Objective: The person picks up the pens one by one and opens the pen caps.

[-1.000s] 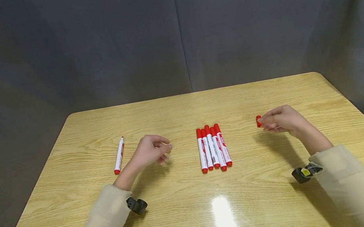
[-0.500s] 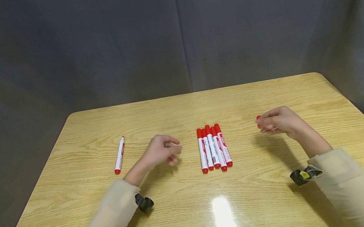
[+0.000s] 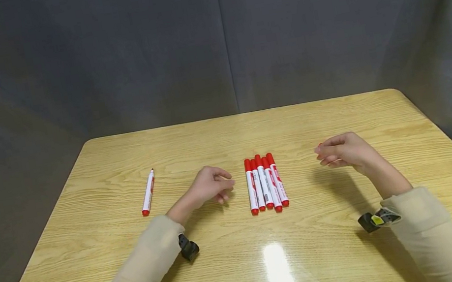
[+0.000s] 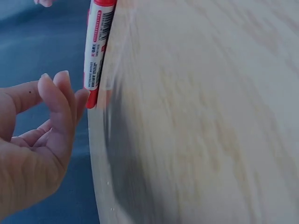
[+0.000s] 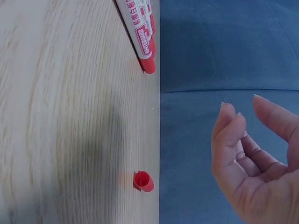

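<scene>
My left hand hovers just left of a row of capped red-and-white whiteboard markers, its fingers loosely bent and holding nothing. In the left wrist view, a fingertip overlaps the lower end of the nearest marker. Farther right, my right hand hangs over the table with nothing between thumb and fingers. A loose red marker cap lies on the table, its hollow end showing in the right wrist view; in the head view the fingers hide most of it. An uncapped marker lies at the left, tip pointing away.
The wooden table has rounded far corners. Dark grey cloth hangs behind it and at both sides. Each wrist wears a small black camera, and a bright light reflection lies near the front.
My left hand has moved right, from near the uncapped marker toward the row. The right hand has shifted slightly left, covering more of the cap. The markers stay put.
</scene>
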Motion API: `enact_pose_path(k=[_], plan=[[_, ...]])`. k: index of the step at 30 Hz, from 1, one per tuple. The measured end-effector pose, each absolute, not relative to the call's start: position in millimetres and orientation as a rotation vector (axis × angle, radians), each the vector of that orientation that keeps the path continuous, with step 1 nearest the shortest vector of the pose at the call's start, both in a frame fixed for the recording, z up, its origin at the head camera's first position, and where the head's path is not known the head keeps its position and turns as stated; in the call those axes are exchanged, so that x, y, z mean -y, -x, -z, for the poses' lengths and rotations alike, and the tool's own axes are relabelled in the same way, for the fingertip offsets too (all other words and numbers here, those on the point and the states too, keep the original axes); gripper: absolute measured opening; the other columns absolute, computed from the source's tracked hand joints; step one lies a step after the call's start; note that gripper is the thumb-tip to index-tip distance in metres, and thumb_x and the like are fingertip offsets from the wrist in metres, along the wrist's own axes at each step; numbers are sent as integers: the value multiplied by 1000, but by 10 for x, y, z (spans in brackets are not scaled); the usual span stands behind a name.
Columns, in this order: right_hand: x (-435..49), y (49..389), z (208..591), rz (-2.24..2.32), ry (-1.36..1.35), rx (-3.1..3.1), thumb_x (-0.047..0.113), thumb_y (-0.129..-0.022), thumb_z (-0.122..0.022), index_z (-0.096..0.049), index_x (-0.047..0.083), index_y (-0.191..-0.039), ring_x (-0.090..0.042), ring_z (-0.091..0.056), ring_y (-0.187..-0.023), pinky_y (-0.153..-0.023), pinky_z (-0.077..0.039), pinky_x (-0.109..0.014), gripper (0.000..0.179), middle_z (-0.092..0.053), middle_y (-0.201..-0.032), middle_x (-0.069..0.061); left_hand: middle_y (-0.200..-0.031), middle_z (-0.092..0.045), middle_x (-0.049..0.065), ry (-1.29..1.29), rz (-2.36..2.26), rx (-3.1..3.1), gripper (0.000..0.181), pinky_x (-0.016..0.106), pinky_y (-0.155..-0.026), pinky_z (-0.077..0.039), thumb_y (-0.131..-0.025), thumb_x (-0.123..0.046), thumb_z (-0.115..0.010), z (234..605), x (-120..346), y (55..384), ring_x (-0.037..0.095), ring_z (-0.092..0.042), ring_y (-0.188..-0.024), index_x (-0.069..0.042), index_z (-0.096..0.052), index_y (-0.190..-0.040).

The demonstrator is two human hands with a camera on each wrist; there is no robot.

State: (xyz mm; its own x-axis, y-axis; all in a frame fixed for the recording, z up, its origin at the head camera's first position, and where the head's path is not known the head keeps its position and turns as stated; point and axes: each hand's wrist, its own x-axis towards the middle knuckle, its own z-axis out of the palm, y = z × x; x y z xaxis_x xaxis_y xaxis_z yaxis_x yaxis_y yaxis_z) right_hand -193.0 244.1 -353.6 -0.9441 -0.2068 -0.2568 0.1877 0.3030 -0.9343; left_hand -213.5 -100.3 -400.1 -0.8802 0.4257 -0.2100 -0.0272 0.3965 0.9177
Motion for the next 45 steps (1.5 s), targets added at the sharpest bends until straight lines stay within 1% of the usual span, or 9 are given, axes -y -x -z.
enact_pose_path(k=[5,9,15,22,26,30,35,40,45], plan=[[-2414,1913,3524,1683,38,-2253,20,-89,-59,-45,-17,-120,-11,-64,-72,-69,-52,-27,50,-66,-80,2,-74,-65,17,-333,-1461,-2265,19,26,-46,-50,-87,-5,-59,4021,936,2144,13,-56,-47,10,-61,-99],[-2389,1903,3510,1699,39,-2244,19,-89,-59,-46,-16,-119,-11,-64,-72,-68,-52,-27,48,-66,-83,-1,-74,-65,16,-331,-1442,-2257,18,26,-46,-50,-87,-5,-59,4042,881,2151,14,-56,-47,10,-62,-97],[-2332,1880,3472,1717,33,-2237,18,-89,-60,-45,-18,-118,-9,-64,-71,-67,-52,-26,48,-66,-81,-1,-74,-64,16,-339,-1418,-2251,17,26,-47,-51,-87,-4,-60,4070,816,2168,14,-56,-48,11,-63,-93],[-2312,1875,3466,1713,34,-2244,16,-89,-60,-46,-18,-117,-10,-63,-71,-67,-52,-26,46,-66,-83,-4,-66,-61,12,-292,-1375,-2258,14,26,-45,-50,-85,-7,-63,4116,720,2205,14,-56,-46,7,-65,-82],[-2315,1876,3473,1709,42,-2245,17,-89,-60,-45,-18,-118,-10,-63,-71,-67,-52,-25,48,-66,-84,-5,-61,-60,11,-313,-1337,-2280,18,26,-45,-50,-84,-10,-64,4152,682,2222,14,-56,-44,5,-65,-74],[-2313,1881,3480,1721,46,-2240,16,-89,-60,-45,-19,-118,-9,-63,-70,-67,-52,-27,47,-66,-84,-4,-60,-60,10,-304,-1299,-2318,23,26,-43,-49,-83,-16,-67,4149,645,2226,15,-56,-44,2,-64,-69],[-2309,1876,3488,1725,55,-2248,16,-89,-60,-46,-18,-116,-11,-64,-70,-68,-53,-28,46,-66,-84,-6,-54,-58,8,-269,-1244,-2363,32,22,-39,-44,-81,-23,-70,4133,588,2230,14,-54,-41,0,-61,-61],[-2289,1873,3488,1723,65,-2254,16,-89,-60,-47,-18,-116,-11,-64,-71,-68,-53,-28,46,-66,-83,-6,-49,-54,6,-248,-1225,-2369,37,20,-36,-39,-81,-23,-70,4139,558,2245,13,-52,-38,0,-58,-55],[-2293,1871,3489,1716,59,-2257,17,-89,-60,-47,-18,-116,-11,-64,-71,-68,-53,-28,46,-66,-83,-5,-47,-54,5,-256,-1210,-2390,37,20,-36,-39,-81,-21,-70,4142,541,2248,13,-52,-38,0,-58,-52]])
